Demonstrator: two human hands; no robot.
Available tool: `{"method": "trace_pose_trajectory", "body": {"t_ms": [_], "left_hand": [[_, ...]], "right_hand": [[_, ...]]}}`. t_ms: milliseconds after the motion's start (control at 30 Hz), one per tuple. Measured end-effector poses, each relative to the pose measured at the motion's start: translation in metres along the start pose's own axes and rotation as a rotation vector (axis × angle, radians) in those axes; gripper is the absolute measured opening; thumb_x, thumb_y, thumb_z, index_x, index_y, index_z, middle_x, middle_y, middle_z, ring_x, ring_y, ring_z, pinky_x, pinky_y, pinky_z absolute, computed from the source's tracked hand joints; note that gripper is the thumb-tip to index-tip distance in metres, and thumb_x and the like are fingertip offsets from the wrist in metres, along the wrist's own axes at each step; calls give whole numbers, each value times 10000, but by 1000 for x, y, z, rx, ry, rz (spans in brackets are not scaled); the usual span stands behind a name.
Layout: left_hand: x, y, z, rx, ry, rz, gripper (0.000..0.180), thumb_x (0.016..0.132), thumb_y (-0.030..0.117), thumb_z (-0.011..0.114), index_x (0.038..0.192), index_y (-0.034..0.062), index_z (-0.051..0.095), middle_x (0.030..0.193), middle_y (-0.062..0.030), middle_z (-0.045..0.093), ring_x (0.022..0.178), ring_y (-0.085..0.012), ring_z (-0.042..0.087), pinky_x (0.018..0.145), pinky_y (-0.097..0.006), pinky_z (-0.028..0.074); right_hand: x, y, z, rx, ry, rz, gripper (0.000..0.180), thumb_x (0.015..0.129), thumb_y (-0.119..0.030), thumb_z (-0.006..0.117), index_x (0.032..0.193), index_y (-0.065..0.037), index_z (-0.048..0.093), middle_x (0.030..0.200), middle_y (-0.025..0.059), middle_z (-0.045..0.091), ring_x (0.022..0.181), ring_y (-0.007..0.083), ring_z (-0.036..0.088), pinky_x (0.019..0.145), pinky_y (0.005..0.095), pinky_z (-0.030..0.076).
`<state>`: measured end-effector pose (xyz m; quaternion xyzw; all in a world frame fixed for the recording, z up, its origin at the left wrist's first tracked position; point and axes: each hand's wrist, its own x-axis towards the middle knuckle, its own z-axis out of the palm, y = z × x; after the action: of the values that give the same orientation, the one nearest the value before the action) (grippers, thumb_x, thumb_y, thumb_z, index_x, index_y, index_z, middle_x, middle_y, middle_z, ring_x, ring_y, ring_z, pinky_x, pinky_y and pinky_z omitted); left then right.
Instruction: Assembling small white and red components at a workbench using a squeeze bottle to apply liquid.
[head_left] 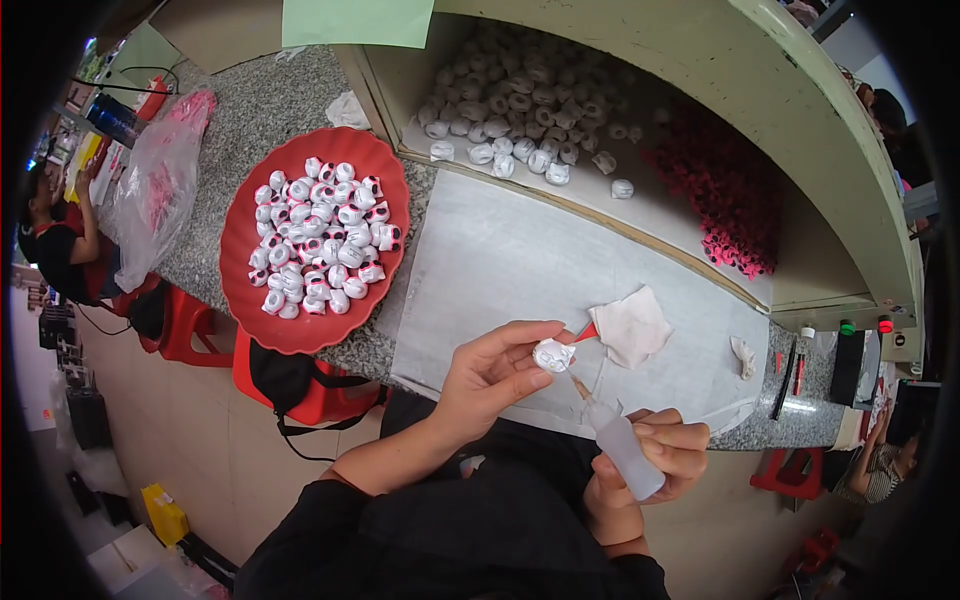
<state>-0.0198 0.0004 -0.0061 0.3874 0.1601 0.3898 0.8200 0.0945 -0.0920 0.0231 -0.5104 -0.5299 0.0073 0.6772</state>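
Between the thumb and fingers of my left hand (pixel 500 372) is a small white rounded piece (pixel 553 355), like the white pieces on the shelf. My right hand (pixel 655 455) grips a translucent squeeze bottle (pixel 628 455) with a narrow nozzle. The nozzle points up and left, its tip close to the white piece; whether they touch I cannot tell. Just beyond my hands, a crumpled white cloth (pixel 635 325) lies on the white sheet (pixel 480 260), with a red pointed thing (pixel 588 333) at its left edge.
A red scalloped tray (pixel 237 290) at left holds many white, pink and black pieces. The shelf ahead holds white pieces (pixel 540 160) and a pink-and-black pile (pixel 735 240). A plastic bag (pixel 165 190) lies far left. Pens (pixel 799 373) lie right. Other people sit at both sides.
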Motion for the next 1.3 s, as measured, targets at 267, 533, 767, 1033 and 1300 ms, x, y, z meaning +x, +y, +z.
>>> {"method": "trace_pose_trajectory", "body": {"t_ms": [267, 533, 767, 1033, 1300], "left_hand": [[2, 0, 0, 145, -21, 103, 352, 720, -69, 512, 1065, -28, 462, 1036, -152, 492, 954, -202, 492, 831, -322, 394], [1, 3, -1, 450, -61, 220, 331, 706, -77, 521, 1034, -48, 493, 1047, -156, 486, 992, -211, 454, 842, -314, 347], [1, 3, -1, 484, -44, 212, 339, 706, -76, 522, 1042, -47, 492, 1052, -150, 485, 996, -209, 450, 846, -307, 344], [1, 2, 0, 469, -43, 189, 342, 707, -79, 519, 1045, -46, 489, 1049, -150, 486, 995, -208, 448, 845, -306, 341], [2, 2, 1, 474, -25, 208, 339, 698, -90, 513, 1033, -48, 492, 1041, -152, 489, 988, -208, 449, 839, -309, 343]], "right_hand": [[0, -3, 3, 24, -12, 26, 396, 592, -187, 726, 822, -55, 432, 764, 47, 410, 548, 123, 433, 482, 217, 407], [-1, -4, 3, 40, -30, 49, 383, 575, -159, 734, 809, -53, 450, 763, 40, 412, 564, 121, 446, 480, 223, 421], [-3, -4, -5, 52, -49, 80, 410, 525, -82, 751, 822, -68, 470, 800, 46, 431, 595, 144, 477, 491, 246, 444], [1, -3, 0, 34, -27, 35, 373, 590, -154, 726, 814, -55, 445, 767, 42, 416, 568, 121, 447, 477, 217, 414], [3, -1, -1, 23, -46, 57, 394, 574, -170, 738, 819, -62, 450, 767, 45, 420, 579, 127, 464, 504, 235, 425]]}}
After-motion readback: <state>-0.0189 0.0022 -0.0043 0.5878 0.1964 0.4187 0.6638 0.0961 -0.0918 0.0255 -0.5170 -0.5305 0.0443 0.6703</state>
